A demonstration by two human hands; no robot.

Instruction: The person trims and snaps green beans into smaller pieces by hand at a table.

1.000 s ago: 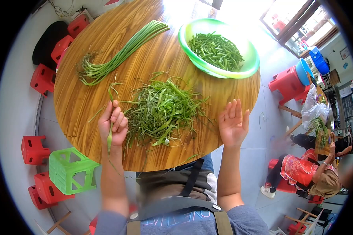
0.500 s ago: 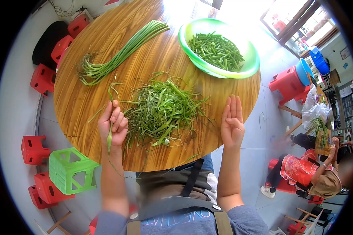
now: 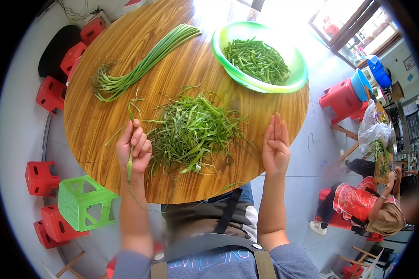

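My left hand (image 3: 135, 148) is closed around a thin garlic scape (image 3: 130, 165), its pale bud hanging below the fist and its curled end sticking up above. On the right, my right hand (image 3: 276, 148) is held palm up over the table's edge, fingers stretched out and thumb folded over the palm, with nothing in it. Between the two hands lies a loose heap of green trimmings (image 3: 195, 130). Beyond my left hand rests a bundle of long garlic scapes (image 3: 146, 63). A green-rimmed bowl (image 3: 291, 87) at the far right holds short cut pieces of scape (image 3: 256, 60).
Everything lies on a round wooden table (image 3: 97, 135). A green stool (image 3: 81, 200) and several red stools (image 3: 41, 178) stand to the left. At the right, a seated co-worker (image 3: 358, 200) handles greens beside a plastic bag (image 3: 375, 123).
My two hands and the things on the table look the same. Only the co-worker's hands and head at the right have shifted slightly.
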